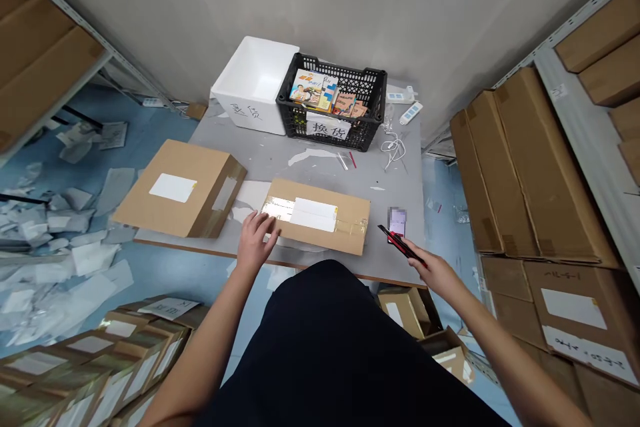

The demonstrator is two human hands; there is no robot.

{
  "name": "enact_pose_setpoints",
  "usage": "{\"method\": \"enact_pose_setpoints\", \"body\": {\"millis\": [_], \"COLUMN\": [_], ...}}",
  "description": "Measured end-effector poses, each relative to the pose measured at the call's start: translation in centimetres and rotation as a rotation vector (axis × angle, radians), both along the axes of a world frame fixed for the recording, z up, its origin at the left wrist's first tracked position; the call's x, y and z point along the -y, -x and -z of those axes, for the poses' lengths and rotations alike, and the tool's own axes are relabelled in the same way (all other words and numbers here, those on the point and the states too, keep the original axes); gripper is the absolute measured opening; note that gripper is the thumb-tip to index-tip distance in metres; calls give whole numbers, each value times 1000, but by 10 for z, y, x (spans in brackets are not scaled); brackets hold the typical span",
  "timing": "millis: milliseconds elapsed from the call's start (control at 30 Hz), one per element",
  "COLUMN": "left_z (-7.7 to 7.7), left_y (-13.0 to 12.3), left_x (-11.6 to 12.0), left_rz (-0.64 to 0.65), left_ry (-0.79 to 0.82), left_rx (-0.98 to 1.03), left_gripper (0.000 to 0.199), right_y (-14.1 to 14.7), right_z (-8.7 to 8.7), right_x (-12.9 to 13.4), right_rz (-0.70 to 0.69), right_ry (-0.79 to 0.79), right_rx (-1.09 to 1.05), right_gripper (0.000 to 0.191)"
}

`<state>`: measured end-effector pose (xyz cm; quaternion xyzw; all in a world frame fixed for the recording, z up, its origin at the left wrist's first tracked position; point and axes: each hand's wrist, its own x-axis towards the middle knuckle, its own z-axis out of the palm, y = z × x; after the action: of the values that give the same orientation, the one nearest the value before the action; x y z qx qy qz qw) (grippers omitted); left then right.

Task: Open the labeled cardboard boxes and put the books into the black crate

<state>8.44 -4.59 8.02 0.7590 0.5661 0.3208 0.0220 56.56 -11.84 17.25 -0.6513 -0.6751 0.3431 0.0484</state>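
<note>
Left hand (255, 238): open, fingers spread on a flat taped cardboard box (320, 217); this keeps the box still
Right hand (431, 272): closed around a box cutter (401, 243); gripped tight, near a phone (397, 225)

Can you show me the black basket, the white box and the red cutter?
Black plastic mesh crate (361, 136): head view, on its front wall.
White foam box (245, 113): head view, on its front side.
Red and black box cutter (401, 244): head view, on its handle.

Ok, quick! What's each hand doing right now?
Left hand: open, resting on a cardboard box.
Right hand: closed, holding a box cutter.
</note>
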Motion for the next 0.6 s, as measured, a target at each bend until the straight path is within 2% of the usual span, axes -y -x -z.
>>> {"method": "enact_pose_setpoints", "body": {"millis": [100,233,333,400,600], "left_z": [-21,-45,-51,-50,-45], "left_y": [-10,-38,-59,-69,-76], "left_x": [-12,-37,-55,-63,-70], "left_rz": [107,393,593,686,763], "left_ry": [48,206,277,311,318], "left_rx": [-93,-265,-406,-484,-552], "left_gripper": [46,72,92,96,97], "right_y": [27,56,69,74,80], "right_z": [18,38,43,42,41], "right_x": [13,21,22,21,13], "right_rz": [274,524,592,608,639], "right_ry": [67,104,84,69,61], "right_rx": [-213,-468,-559,-582,-625], "right_gripper": [57,62,62,61,60]}}
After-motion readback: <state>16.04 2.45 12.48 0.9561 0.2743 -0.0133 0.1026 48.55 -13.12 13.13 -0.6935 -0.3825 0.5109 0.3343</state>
